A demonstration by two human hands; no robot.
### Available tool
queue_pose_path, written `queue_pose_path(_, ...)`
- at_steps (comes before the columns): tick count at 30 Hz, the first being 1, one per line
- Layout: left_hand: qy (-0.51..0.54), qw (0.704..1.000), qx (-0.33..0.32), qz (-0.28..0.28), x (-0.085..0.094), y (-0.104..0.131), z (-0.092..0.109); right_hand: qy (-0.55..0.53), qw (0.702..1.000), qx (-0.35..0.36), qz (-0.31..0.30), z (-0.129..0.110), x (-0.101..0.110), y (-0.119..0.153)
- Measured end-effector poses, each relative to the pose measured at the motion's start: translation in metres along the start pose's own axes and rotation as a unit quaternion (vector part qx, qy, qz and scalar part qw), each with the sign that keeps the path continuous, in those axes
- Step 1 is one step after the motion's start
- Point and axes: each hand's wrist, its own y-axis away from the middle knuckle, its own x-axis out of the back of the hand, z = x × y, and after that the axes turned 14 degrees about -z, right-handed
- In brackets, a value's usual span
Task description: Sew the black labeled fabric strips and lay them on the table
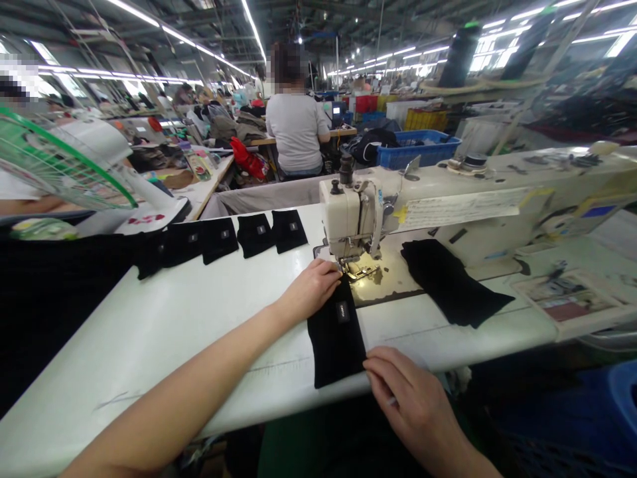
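From the counter's near edge, the cloth runs up to the machine. The left hand, fingers bunched, touches the cloth's far end, grip unclear; the right hand pinches its near right corner. Stitching seems underway, calling next for straight, steady feeding.

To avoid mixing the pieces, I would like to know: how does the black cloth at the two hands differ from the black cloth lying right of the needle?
The near cloth shows a small label; the side cloth shows none. The left hand and right hand touch the near cloth; neither touches the side cloth. In this view, the near cloth lies fairly straight; the side cloth lies aslant. Both are black.
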Motion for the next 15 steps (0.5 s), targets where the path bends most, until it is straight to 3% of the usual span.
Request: queue_pose_path(15,0.047,0.999,-0.006,-0.008,0.0022,-0.0008,-0.0032,0.000,1.000,-0.027,-0.013,-0.0024,-0.0012,-0.0018)
